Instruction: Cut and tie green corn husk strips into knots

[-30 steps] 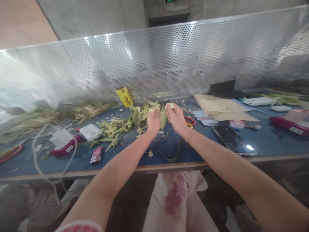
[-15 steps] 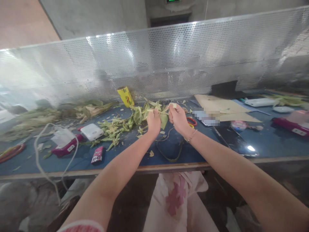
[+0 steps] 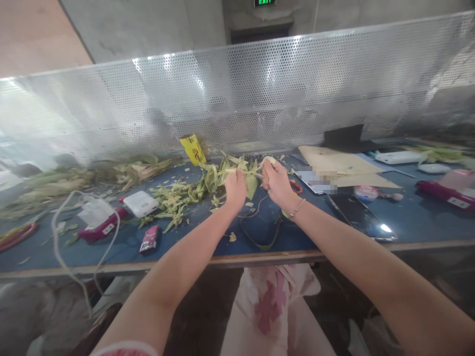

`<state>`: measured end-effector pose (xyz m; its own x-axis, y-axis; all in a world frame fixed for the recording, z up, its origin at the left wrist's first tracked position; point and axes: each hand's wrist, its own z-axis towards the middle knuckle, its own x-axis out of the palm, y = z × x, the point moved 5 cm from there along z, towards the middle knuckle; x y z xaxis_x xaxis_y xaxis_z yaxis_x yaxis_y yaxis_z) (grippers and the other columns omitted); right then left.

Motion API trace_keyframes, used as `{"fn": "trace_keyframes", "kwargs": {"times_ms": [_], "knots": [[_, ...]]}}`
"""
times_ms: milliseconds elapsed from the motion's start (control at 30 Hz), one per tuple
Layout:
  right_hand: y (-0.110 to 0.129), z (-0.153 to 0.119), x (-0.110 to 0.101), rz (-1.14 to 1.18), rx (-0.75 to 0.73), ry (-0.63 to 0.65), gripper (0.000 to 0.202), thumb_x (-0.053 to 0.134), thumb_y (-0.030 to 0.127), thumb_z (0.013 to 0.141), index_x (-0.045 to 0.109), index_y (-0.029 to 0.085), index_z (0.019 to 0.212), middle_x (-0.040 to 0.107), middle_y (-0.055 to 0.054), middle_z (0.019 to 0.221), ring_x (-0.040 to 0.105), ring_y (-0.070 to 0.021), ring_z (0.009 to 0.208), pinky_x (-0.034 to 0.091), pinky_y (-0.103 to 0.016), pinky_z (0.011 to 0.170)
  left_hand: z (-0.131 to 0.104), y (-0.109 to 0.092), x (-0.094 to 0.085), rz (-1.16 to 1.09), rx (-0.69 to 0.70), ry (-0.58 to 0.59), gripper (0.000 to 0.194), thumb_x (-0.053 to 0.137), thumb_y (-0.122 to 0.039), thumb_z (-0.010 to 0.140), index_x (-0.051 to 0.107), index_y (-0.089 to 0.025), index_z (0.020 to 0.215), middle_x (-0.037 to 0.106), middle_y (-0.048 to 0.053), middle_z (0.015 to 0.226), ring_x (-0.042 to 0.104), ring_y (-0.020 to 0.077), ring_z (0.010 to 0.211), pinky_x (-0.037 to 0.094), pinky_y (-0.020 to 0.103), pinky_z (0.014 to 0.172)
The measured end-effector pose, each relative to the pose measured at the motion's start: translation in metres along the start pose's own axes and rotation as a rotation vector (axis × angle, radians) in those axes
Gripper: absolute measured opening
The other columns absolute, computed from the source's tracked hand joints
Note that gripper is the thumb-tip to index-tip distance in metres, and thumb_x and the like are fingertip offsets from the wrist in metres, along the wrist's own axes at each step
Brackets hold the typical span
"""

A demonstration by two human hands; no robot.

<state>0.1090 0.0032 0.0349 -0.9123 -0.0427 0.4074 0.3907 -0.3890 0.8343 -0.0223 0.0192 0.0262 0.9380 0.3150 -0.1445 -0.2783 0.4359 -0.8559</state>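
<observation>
Head cam's got the left hand [image 3: 235, 186] and right hand [image 3: 277, 181] seemingly pinched tight on a sideways leafy strand [image 3: 254, 173], right of the yellow container [image 3: 193, 149], left hand closer.

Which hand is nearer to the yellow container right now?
Left. The left hand, at the leaves, is to the right of the yellow container and closer to the table's front edge; the right hand is farther off, beyond the left hand.

Up at 12 o'clock, the green exit sign [image 3: 264, 2] glows above the perforated screen [image 3: 256, 69]! A yellow container [image 3: 193, 149] tilts at 10, 1 pink box [image 3: 149, 239] sits at 8, brown paper [image 3: 330, 160] lies at 3, and a dark phone [image 3: 361, 217] glints between 3 and 4!
</observation>
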Motion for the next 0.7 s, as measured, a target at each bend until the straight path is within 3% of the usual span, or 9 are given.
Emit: {"fn": "trace_keyframes", "kwargs": {"times_ms": [233,433,533,567,633,700], "knots": [[-0.004,0.005,-0.008,-0.001,0.073,-0.002,0.03,0.056,0.047,0.081,0.04,0.023,0.073,0.026,0.011,0.05,0.019,-0.0035,0.035,0.015,-0.019,0.033,-0.003,-0.013,0.0,0.008,0.106,0.117,0.023,0.046,-0.039,0.087,0.048,-0.02,0.074,0.041,-0.005,0.05,0.047,0.0113,0.051,0.039,0.024,0.055],[-0.002,0.012,-0.013,-0.026,0.05,0.051,0.034,0.058,0.052,0.079,0.041,0.023,0.074,0.027,0.011,0.051,0.021,-0.003,0.036,0.016,-0.018,0.033,-0.007,-0.013,0.001,0.012,0.092,0.187,0.024,0.046,-0.041,0.085,0.051,-0.019,0.078,0.041,-0.006,0.048,0.045,0.0108,0.048,0.038,0.024,0.054],[0.002,0.018,-0.019,-0.09,0.032,0.097,0.037,0.062,0.051,0.076,0.042,0.021,0.069,0.031,0.01,0.053,0.021,-0.0021,0.037,0.016,-0.017,0.034,-0.004,-0.009,0.003,-0.016,0.064,0.359,0.027,0.045,-0.044,0.083,0.053,-0.019,0.079,0.046,-0.004,0.048,0.049,0.0121,0.048,0.041,0.025,0.054],[0.003,0.02,-0.022,-0.11,0.032,0.11,0.038,0.063,0.051,0.075,0.042,0.02,0.067,0.032,0.009,0.053,0.02,-0.0017,0.038,0.015,-0.018,0.034,-0.002,-0.009,0.004,-0.053,0.085,0.445,0.027,0.047,-0.044,0.081,0.055,-0.018,0.081,0.053,-0.002,0.054,0.053,0.0134,0.054,0.043,0.026,0.057],[0.004,0.024,-0.027,-0.114,0.052,0.143,0.039,0.066,0.049,0.073,0.042,0.019,0.064,0.033,0.009,0.054,0.018,-0.0011,0.037,0.013,-0.018,0.034,0.003,-0.012,0.002,-0.111,0.217,0.584,0.03,0.053,-0.04,0.074,0.061,-0.017,0.091,0.067,0.008,0.086,0.063,0.0193,0.083,0.048,0.03,0.072],[0.005,0.026,-0.031,-0.07,0.091,0.192,0.039,0.068,0.047,0.071,0.041,0.019,0.063,0.032,0.009,0.053,0.017,-0.001,0.037,0.011,-0.018,0.034,0.009,-0.014,-0.002,-0.1,0.369,0.639,0.036,0.051,-0.036,0.074,0.062,-0.017,0.103,0.062,0.013,0.119,0.055,0.0247,0.113,0.046,0.036,0.09]]}}
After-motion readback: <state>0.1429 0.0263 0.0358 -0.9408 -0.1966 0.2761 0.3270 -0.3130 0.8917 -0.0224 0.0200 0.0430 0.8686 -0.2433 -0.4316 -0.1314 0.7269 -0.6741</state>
